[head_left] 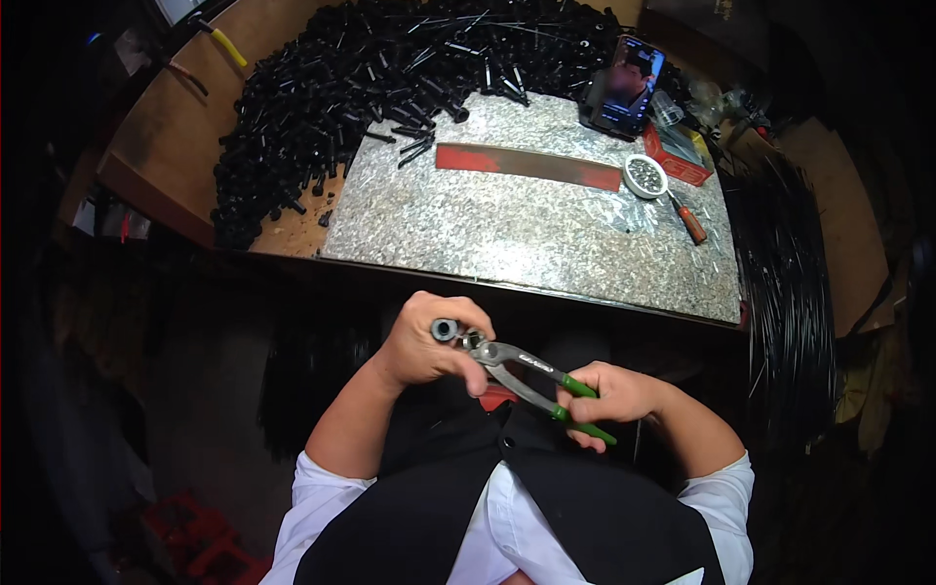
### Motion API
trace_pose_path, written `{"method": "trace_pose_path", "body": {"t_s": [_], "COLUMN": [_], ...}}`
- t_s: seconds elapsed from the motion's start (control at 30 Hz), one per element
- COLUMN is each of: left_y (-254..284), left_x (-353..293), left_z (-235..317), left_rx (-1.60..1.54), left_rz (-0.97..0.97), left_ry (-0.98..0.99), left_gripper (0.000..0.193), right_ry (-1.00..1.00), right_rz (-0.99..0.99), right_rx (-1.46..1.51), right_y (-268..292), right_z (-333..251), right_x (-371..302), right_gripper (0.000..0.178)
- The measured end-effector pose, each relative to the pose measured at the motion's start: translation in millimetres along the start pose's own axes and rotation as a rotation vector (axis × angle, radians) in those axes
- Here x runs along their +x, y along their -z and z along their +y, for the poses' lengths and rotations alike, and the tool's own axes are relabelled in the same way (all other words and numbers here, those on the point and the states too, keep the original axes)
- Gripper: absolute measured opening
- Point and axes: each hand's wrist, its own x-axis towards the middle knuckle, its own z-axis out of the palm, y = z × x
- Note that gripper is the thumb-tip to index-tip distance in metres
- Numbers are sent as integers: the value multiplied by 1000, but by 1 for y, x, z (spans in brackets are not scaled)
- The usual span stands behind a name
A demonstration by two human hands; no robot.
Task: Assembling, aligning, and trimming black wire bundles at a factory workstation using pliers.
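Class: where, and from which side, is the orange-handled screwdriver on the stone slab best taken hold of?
Grip the orange handle of the screwdriver from above. It lies flat on the stone slab, its thin shaft pointing toward the white round tin, and the handle is the thicker end.

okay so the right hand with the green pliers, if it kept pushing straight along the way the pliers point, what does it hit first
Most likely the small dark cylinder pinched in the left hand. The right hand aims the green-handled pliers up-left, and their nose already sits at that piece; contact is hard to confirm.

left hand point(429, 346) gripping tube point(446, 330), pliers point(531, 375) biting
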Motion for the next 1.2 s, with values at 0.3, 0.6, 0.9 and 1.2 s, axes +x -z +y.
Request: {"method": "trace_pose_path", "body": {"t_s": [0.3,0.6,0.9,1.2], "left_y": [-19,-19,-18,-25], "left_x": [4,0,1,3], "left_z": [1,-1,-3,-2], "left_rx": [14,57,74,102], "left_rz": [169,176,198,234], "left_ry": [21,-27,-1,47], "left_gripper": [61,82,83,80], "right_ry": [474,398,380,379], "right_rz": [830,559,472,545], "right_rx": [-1444,-1255,-1151,-1133], "right_y": [-13,-16,-9,-5], "right_z": [-4,-24,-25,-15], "right_x": [14,8,8,16], "right_gripper": [68,66,58,32]}}
